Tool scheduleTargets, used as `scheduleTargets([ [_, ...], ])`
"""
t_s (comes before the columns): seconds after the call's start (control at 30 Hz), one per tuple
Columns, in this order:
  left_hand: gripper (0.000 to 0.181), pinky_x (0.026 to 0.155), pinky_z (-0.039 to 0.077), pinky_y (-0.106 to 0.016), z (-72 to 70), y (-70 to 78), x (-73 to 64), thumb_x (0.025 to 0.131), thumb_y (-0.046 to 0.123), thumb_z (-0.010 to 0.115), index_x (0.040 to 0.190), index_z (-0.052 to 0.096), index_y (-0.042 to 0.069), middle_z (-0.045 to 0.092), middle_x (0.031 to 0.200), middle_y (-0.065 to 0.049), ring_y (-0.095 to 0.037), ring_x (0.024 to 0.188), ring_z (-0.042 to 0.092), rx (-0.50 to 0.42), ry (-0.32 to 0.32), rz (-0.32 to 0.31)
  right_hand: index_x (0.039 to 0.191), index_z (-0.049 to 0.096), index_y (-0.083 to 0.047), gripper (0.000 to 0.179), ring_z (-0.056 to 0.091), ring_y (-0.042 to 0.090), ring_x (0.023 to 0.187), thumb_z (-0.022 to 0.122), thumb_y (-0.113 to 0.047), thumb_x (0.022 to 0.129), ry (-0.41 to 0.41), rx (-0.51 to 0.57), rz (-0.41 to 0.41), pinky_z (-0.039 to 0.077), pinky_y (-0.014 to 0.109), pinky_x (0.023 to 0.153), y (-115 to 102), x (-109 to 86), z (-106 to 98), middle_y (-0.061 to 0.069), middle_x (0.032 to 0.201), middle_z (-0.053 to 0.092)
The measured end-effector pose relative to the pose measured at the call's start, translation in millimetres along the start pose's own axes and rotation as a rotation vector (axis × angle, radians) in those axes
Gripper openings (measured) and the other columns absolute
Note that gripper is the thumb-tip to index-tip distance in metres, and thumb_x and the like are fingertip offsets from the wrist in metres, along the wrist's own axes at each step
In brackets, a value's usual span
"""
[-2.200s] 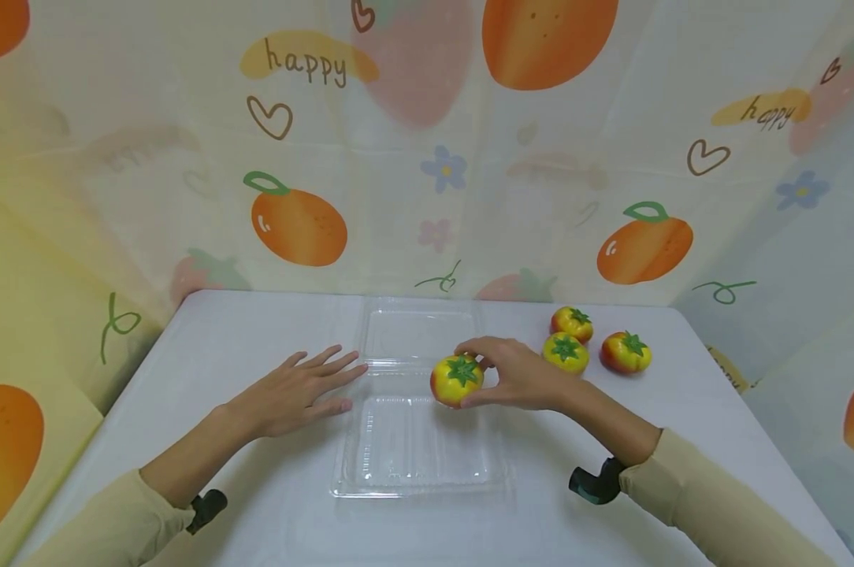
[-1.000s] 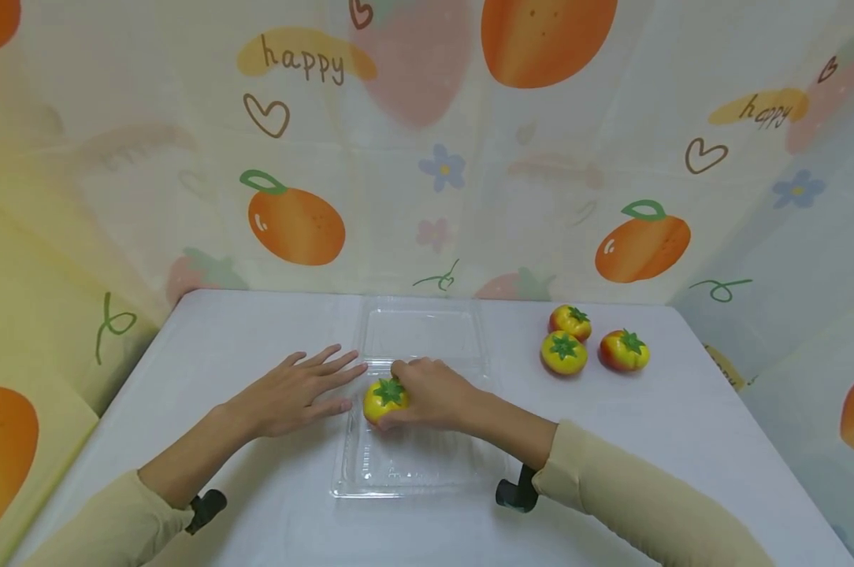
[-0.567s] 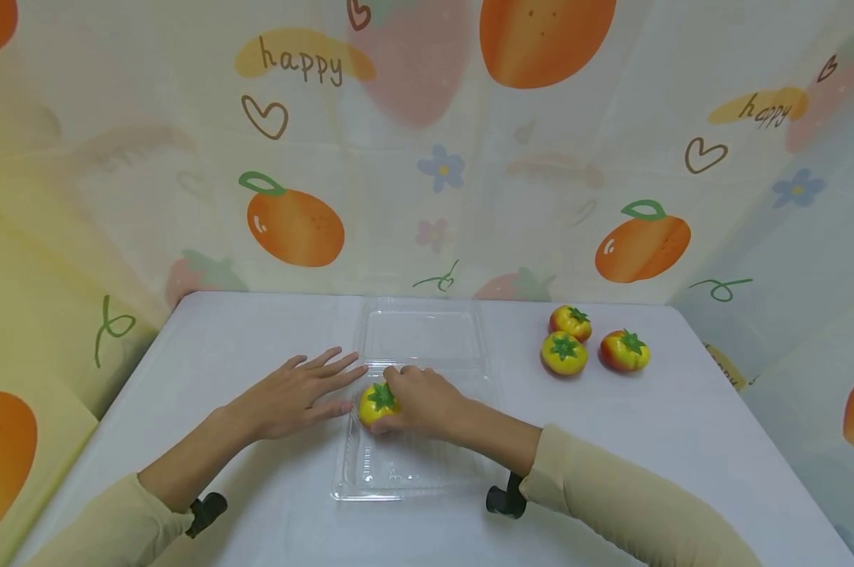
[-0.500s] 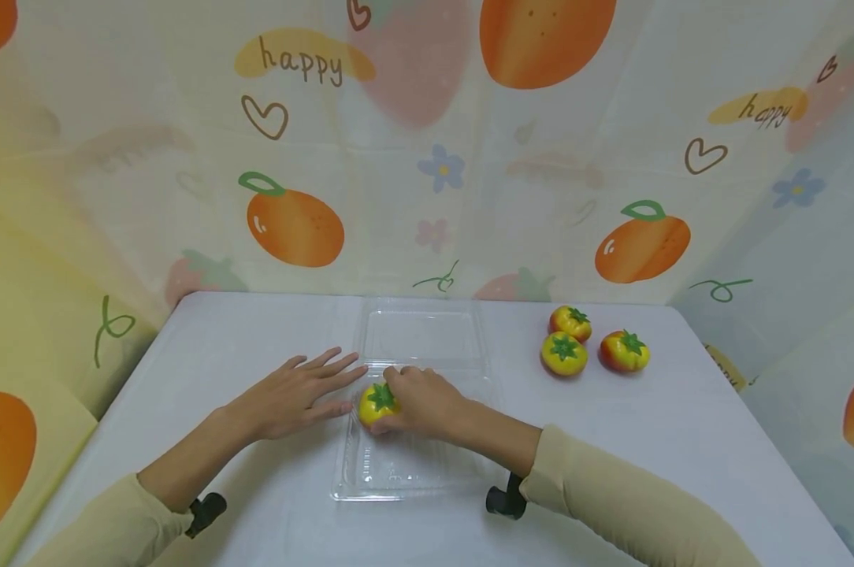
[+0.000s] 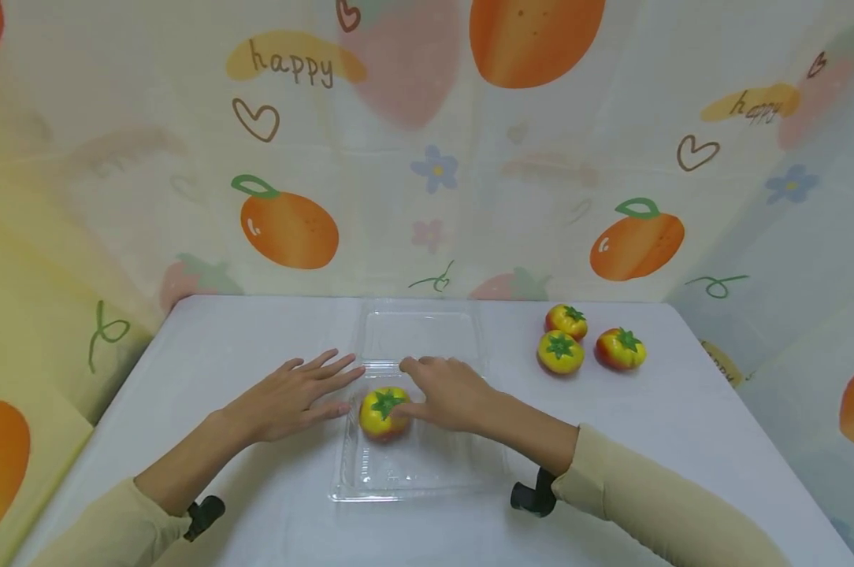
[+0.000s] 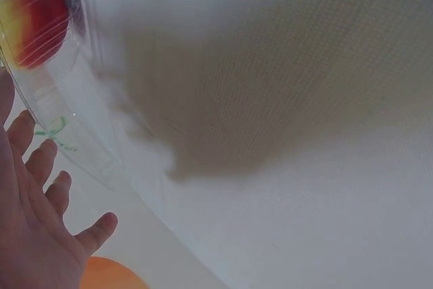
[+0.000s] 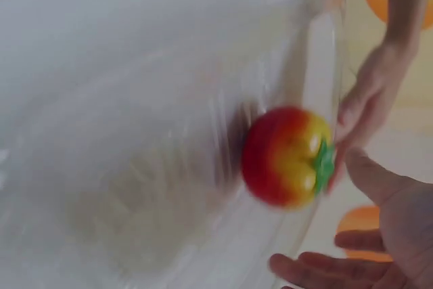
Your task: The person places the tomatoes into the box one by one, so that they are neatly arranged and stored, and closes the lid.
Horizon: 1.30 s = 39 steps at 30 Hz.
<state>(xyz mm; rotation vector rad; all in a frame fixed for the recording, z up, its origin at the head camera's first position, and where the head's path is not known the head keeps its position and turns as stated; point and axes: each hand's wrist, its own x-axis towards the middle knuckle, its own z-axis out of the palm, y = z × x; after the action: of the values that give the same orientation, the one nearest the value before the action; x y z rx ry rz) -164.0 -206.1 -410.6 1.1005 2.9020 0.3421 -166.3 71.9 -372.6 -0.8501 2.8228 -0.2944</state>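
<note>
A glossy yellow-and-red tomato (image 5: 380, 417) with a green star-shaped calyx sits in the left part of a clear plastic clamshell container (image 5: 427, 472), whose lid (image 5: 420, 335) lies folded back. My right hand (image 5: 455, 394) hovers just right of the tomato, thumb and fingers spread apart. In the right wrist view, a gap shows between the fingers (image 7: 318, 269) and the tomato (image 7: 287, 157). With straight, splayed fingers, my left hand (image 5: 295, 398) lies along the container's left edge. From the left wrist, the tomato (image 6: 37, 21) shows through the transparent wall.
Three more such tomatoes stand at the back right of the white table (image 5: 611, 472): one at the rear (image 5: 566, 321), a tomato in front of it (image 5: 560, 352) and a tomato to the right (image 5: 621, 349). A fruit-printed curtain (image 5: 399, 197) hangs behind and beside the table.
My right hand carried the tomato leftward into the container, let go of it and drew back slightly to the right. The left hand stayed almost still.
</note>
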Motion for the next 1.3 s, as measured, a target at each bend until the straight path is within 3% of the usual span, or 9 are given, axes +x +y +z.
scheduleTargets([
  [0.23,0.058,0.107,0.034,-0.061,-0.6,-0.1,0.5,0.103,0.052,0.044,0.155,0.038,0.026,0.036,0.159,-0.002,-0.034,0.147,0.028,0.011,-0.010,-0.003,0.139,0.056,-0.014,0.065,0.062,0.029,0.118,0.069,-0.054,0.089,0.120,0.056,0.046,0.049,0.052,0.097,36,-14.9,-22,0.009,0.134,0.063],
  [0.47,0.059,0.108,0.031,-0.063,-0.7,1.5,1.3,0.103,0.053,0.044,0.155,0.037,0.027,0.036,0.159,-0.002,-0.032,0.147,0.029,0.008,-0.011,-0.009,0.141,0.054,-0.011,0.069,0.069,0.026,0.096,0.069,-0.054,0.088,0.262,0.094,0.152,0.059,0.041,0.078,89,-33.4,-45,0.013,0.119,0.069],
  [0.77,0.059,0.108,0.032,-0.063,-0.6,1.0,0.1,0.102,0.054,0.043,0.155,0.037,0.027,0.036,0.159,-0.001,-0.031,0.148,0.028,0.023,-0.020,-0.018,0.141,0.051,-0.006,0.069,0.060,0.041,0.112,0.068,-0.051,0.091,0.376,0.110,0.311,0.047,0.061,0.090,165,-60.5,-63,0.022,0.126,0.064],
  [1.0,0.060,0.108,0.032,-0.063,-1.1,0.5,-0.4,0.102,0.054,0.043,0.155,0.038,0.027,0.036,0.159,-0.001,-0.031,0.148,0.028,0.022,-0.018,-0.016,0.145,0.045,-0.005,0.074,0.056,0.045,0.118,0.064,-0.053,0.092,0.445,0.153,0.425,0.045,0.066,0.093,213,-79.9,-60,0.026,0.134,0.057],
  [1.3,0.062,0.109,0.030,-0.064,-0.4,-0.6,-0.4,0.102,0.057,0.041,0.155,0.036,0.028,0.034,0.160,0.000,-0.033,0.148,0.027,0.010,-0.034,-0.031,0.157,0.024,-0.005,0.087,0.032,0.053,0.136,0.061,-0.053,0.094,0.524,0.227,0.583,0.035,0.073,0.099,253,-100.7,-42,0.032,0.152,0.033],
])
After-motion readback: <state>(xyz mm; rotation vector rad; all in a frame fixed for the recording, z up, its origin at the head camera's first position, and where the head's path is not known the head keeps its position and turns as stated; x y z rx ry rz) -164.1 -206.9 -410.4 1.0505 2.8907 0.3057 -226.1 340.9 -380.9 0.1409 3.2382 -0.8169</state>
